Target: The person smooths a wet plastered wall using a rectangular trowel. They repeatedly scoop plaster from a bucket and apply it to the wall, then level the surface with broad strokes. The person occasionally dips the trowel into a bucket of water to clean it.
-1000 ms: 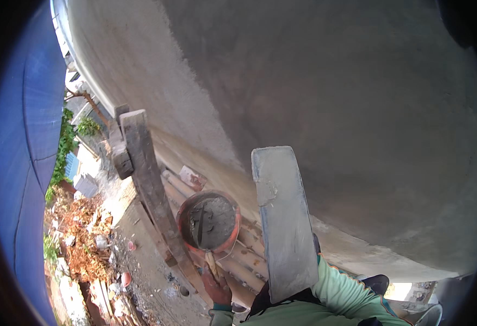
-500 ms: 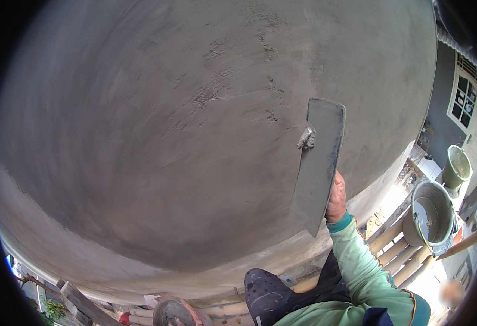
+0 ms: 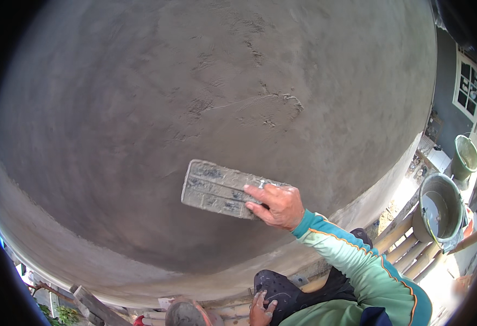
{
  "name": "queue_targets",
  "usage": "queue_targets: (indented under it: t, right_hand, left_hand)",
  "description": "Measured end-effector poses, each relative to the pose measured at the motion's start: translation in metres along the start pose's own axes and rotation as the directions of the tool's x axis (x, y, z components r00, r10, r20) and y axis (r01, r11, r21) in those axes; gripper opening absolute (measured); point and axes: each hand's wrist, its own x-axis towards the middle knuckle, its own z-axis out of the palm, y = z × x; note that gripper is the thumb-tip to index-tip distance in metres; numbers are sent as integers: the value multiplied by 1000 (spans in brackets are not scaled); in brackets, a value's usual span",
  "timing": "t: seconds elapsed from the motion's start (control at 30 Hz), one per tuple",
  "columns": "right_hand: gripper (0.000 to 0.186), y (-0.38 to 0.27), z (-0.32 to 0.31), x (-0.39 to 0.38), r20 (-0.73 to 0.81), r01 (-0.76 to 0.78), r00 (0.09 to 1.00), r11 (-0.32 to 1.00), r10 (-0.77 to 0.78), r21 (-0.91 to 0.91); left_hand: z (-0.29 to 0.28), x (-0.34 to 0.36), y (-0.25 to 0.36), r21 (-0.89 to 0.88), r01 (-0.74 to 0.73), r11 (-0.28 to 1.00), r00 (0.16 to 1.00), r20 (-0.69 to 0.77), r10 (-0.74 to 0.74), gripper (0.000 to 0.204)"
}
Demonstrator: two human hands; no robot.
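My right hand is wrapped round a plastering trowel, a rectangular blade whose grey back is crusted with mortar. The blade lies nearly sideways, its back toward me, over the lower middle of the grey plastered wall; it seems to be against the surface, though the contact is hidden. Above it, the plaster has rough, pitted streaks and a small fresh ridge of mortar. Low in the picture, my left hand rests on my dark-trousered knee, its fingers stretched out and no tool visible in it.
Bamboo poles form a platform at lower right. A bucket of water stands there, with a greenish bucket behind. Near the bottom edge is a mortar bucket, beside wooden boards. A house window shows at far right.
My right hand has swung the trowel down and left, turning its back toward me. The mortar lump on its edge is gone, and a ridge appears on the wall. My left hand has come into view.
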Motion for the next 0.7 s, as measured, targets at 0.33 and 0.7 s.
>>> queue_targets:
  t: [0.33, 0.7]
  right_hand:
    - [34, 82, -72, 54, -213, -91, 974, 992, 71, -84]
    - [34, 121, -127, 44, -67, 11, 997, 973, -27, -232]
  left_hand:
    - [32, 9, 8, -138, 333, 933, 942, 83, -324, 57]
    - [64, -2, -27, 40, 261, 964, 963, -85, -257, 56]
